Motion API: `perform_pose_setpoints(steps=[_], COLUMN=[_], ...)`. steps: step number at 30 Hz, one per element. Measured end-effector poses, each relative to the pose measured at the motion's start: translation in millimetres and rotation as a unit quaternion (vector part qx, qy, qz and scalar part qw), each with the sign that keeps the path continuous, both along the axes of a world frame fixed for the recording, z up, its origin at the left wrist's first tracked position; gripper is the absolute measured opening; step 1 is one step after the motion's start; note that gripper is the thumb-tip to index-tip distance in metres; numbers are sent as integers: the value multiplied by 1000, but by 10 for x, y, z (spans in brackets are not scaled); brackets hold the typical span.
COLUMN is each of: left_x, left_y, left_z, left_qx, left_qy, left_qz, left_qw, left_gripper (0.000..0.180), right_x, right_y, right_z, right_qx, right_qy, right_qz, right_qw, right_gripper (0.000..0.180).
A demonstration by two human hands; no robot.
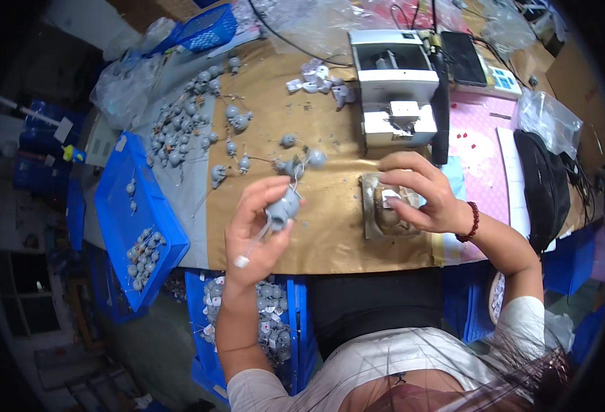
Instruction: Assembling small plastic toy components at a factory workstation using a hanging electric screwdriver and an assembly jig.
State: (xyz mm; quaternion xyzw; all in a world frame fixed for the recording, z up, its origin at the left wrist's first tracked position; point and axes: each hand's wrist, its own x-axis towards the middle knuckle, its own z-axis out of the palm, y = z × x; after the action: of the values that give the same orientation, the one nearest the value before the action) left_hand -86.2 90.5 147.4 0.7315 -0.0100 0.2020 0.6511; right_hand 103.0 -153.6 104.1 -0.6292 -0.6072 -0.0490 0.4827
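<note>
My left hand point(253, 230) is closed round a grey rounded plastic part point(283, 209). Thin wires come off the part, and a pale lead with a white plug point(241, 261) hangs below it across my palm. My right hand point(423, 193) is curled over a squarish block with a rounded brown top point(387, 221). Between its thumb and fingers is a small white piece point(389, 197), too small to name. More grey rounded parts with wires point(292, 167) lie just beyond my left hand.
A white bench machine point(398, 86) stands beyond my right hand, with white pieces point(316, 77) beside it. Many grey parts point(182, 127) lie at the far left. Blue trays point(120, 199) flank me, one below the table edge. A dark phone point(462, 58) and black bag point(541, 189) are right.
</note>
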Motion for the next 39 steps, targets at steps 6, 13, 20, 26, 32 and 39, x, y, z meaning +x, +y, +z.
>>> perform_pose_setpoints(steps=[6,13,20,26,32,39], left_x=[-16,27,52,136,223,286], left_y=[-414,-589,-686,-927,-953,-995], left_z=[-109,-389,-659,-822,-796,-813], left_qx=[-118,-210,-135,-9,67,111], left_qy=[24,39,93,148,156,140], left_qz=[-159,-158,-145,-67,-43,-29], left_qw=[980,964,976,987,985,983], left_gripper=[46,43,27,24,22,20], right_x=[-84,-79,-74,-62,-5,95], right_y=[66,-204,-322,-375,-366,-336], right_z=[114,-94,-259,-372,-436,-378], right_qx=[-109,-195,-194,-228,-238,-303], right_qy=[148,487,591,454,457,402], right_qz=[124,185,80,24,16,11], right_qw=[975,831,779,861,857,864], right_gripper=[58,43,34,26,27,23])
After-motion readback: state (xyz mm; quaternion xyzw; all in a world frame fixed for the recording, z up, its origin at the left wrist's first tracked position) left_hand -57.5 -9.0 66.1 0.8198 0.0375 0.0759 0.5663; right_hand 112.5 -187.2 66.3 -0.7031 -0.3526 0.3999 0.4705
